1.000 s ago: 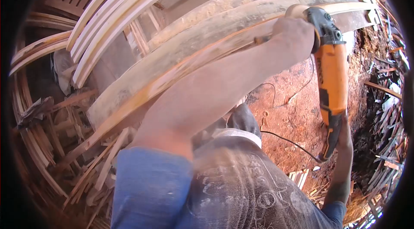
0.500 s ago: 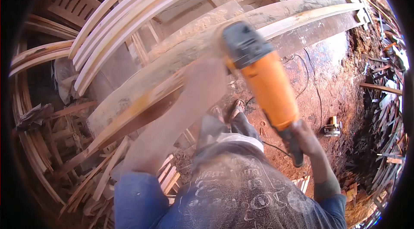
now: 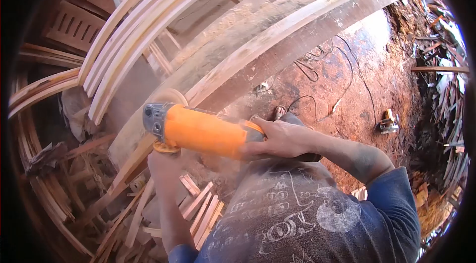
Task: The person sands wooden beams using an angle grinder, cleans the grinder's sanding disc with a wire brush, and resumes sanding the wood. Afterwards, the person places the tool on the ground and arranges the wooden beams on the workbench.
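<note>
An orange angle grinder (image 3: 206,131) with a dark gear head lies across in front of my body. Its round disc (image 3: 172,96) is against or just over the edge of a long pale wooden plank (image 3: 277,40), dust hazing the air around it. My right hand (image 3: 282,139) wraps around the grinder's rear grip. At the head end, my left hand (image 3: 164,164) is closed around the side handle, somewhat blurred. The plank lies along the near edge of a dusty workbench (image 3: 203,50).
Several pale wooden strips (image 3: 144,35) lie beyond the bench's left part. Offcuts (image 3: 201,208) are piled below at left. A black cord (image 3: 354,72) trails over the reddish floor, where a small metal-and-wood tool (image 3: 388,121) stands. Scrap wood (image 3: 444,114) heaps along the right.
The grinder has swung from the plank's middle to its left part, turning from steeply slanted to nearly level. Both hands moved with it, the right one inward across my body.
</note>
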`<control>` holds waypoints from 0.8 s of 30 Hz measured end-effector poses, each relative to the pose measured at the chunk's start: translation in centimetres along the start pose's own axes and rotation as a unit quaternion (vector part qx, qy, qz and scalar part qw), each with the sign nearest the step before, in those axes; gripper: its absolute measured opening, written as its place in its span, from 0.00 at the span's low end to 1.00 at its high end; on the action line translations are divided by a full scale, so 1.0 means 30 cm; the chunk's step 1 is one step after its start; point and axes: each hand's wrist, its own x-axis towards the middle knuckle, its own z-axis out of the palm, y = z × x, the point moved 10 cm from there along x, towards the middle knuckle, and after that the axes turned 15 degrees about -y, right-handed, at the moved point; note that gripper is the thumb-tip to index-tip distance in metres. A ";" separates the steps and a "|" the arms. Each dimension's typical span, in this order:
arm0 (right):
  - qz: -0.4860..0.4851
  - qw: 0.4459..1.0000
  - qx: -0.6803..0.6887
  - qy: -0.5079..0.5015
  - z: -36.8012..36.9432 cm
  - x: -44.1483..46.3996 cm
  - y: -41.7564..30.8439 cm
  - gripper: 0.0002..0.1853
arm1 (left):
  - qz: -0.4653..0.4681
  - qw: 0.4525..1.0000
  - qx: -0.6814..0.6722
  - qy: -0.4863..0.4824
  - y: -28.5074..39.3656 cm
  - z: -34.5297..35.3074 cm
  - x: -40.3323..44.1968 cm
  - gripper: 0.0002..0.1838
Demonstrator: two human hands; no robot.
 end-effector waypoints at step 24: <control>-0.087 0.821 0.459 0.328 -0.751 -1.051 1.283 0.45 | 0.395 0.889 0.153 -0.173 2.094 0.688 0.628 0.12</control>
